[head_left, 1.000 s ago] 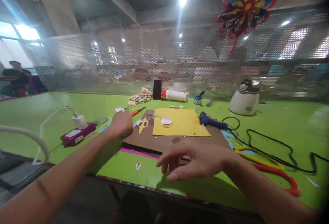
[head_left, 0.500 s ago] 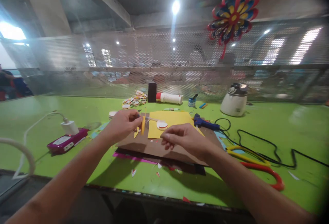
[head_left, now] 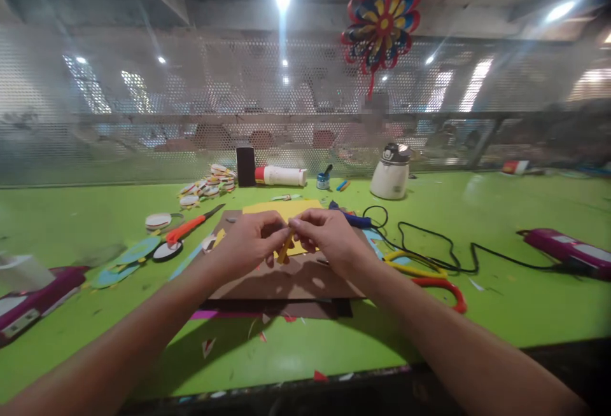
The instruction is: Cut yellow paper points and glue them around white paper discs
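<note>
Between the hands: yellow strip (head_left: pixel 285 251) over brown card (head_left: pixel 296 281).
Left hand (head_left: pixel 248 245) and right hand (head_left: pixel 330 242) both pinched it; judged mid-shaping, next needing steady pinches.

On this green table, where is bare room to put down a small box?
Bare green lies far left, between the mesh wall and the paper discs, and at right, in front of the black cable and the purple device. It is crowded around the brown board, where the left hand and right hand pinch the yellow strip, and by the orange scissors.
</note>
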A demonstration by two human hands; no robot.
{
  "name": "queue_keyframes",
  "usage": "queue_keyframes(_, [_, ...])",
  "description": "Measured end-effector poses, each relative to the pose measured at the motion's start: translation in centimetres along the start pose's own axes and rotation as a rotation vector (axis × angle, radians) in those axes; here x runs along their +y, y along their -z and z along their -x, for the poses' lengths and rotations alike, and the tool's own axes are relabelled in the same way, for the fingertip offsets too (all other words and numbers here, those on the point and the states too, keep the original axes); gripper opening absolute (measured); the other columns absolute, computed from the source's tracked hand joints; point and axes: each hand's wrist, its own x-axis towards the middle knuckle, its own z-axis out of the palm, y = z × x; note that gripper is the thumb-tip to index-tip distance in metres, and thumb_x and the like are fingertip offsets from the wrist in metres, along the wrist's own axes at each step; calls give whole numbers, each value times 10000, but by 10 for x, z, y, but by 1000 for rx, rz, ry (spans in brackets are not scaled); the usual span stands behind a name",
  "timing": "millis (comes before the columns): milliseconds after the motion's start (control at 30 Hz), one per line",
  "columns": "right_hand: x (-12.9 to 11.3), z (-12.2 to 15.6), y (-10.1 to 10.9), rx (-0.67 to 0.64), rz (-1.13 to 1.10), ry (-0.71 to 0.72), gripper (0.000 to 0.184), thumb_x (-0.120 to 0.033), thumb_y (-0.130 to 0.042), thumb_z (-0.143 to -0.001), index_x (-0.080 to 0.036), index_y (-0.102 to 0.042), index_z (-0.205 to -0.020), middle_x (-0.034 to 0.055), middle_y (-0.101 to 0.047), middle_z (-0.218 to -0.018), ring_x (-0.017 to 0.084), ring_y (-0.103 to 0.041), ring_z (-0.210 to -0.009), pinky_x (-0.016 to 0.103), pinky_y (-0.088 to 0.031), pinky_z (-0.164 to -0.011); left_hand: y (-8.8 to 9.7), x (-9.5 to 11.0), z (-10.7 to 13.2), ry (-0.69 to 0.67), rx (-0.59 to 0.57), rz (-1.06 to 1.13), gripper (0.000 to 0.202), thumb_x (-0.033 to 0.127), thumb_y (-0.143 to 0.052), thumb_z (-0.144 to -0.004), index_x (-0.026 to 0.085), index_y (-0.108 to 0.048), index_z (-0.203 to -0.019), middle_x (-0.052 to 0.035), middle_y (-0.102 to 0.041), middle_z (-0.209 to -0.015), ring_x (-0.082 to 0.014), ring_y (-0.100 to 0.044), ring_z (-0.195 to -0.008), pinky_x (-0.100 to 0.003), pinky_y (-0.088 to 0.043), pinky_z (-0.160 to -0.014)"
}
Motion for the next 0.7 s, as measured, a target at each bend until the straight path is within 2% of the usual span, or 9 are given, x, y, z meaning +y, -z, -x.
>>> queue_keyframes(133, [-2, -4, 2, 12, -49, 6, 245, -344, -730, -690, -130, -627, -628, -33, -574, -540, 59, -453, -461, 225, -343, -476, 2, -12, 0, 133, -61, 363, 292, 424, -530, -856, 140, -594, -830, -74, -689, -779, -143, -634, -568, -220, -402, -468])
queue_keyframes(233, [1, -7, 4, 18, -161, -20, 258, -351, -776, -646, -130, -644, -659, -20, -609, -568, 68, -486, -478, 228, -366, -483, 4, -25, 2, 264, -107, 510, 273, 401, -568, -840, 131, -610, -816, -74, -687, -716, -113, -582, -511, -218, -368, -487])
queue_keyframes(367, [8, -10, 7, 7, -217, -49, 260, -354, -795, -642, -131, -669, -683, -9, -624, -576, 76, -519, -494, 235, -385, -504, 5, -33, 4, 312, -100, 616, 224, 356, -646, -799, 140, -605, -757, -14, -614, -575, -64, -483, -446, -185, -318, -468])
queue_keyframes(567, [8, -9, 8, -26, -249, -63, 273, -355, -810, -642, -132, -689, -741, -2, -632, -636, 84, -550, -549, 242, -417, -559, 4, -27, 6, 338, -82, 677, 274, 353, -721, -737, 146, -546, -700, 17, -562, -539, -38, -428, -437, -151, -284, -447])
queue_keyframes(700, [6, -9, 6, -2, -261, -102, 364, -475, -735, -713, -129, -670, -805, -9, -608, -602, 82, -536, -512, 230, -402, -518, 4, -30, 6, 308, -61, 645, 281, 364, -703, -754, 149, -531, -695, 33, -531, -536, -35, -402, -447, -145, -278, -435])
